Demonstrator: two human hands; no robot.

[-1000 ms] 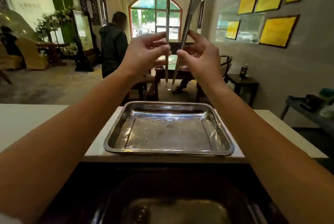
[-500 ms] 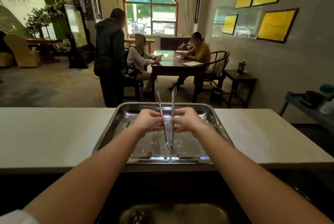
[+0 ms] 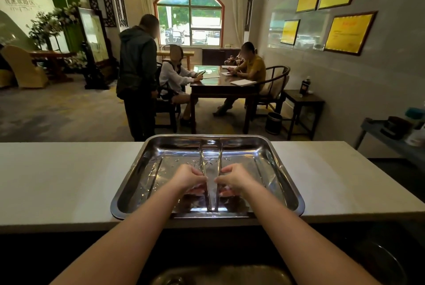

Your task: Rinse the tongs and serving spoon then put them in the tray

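Fingers of the left hand (image 3: 190, 177) and right hand (image 3: 234, 177) each pinch one arm of the long steel tongs (image 3: 212, 183), lying in the shiny rectangular steel tray (image 3: 287, 183) at the table's near edge. Wet metal could slip, clattering; no serving spoon visible.

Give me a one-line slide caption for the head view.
Both hands, left hand and right hand, lay steel tongs into the wet tray.
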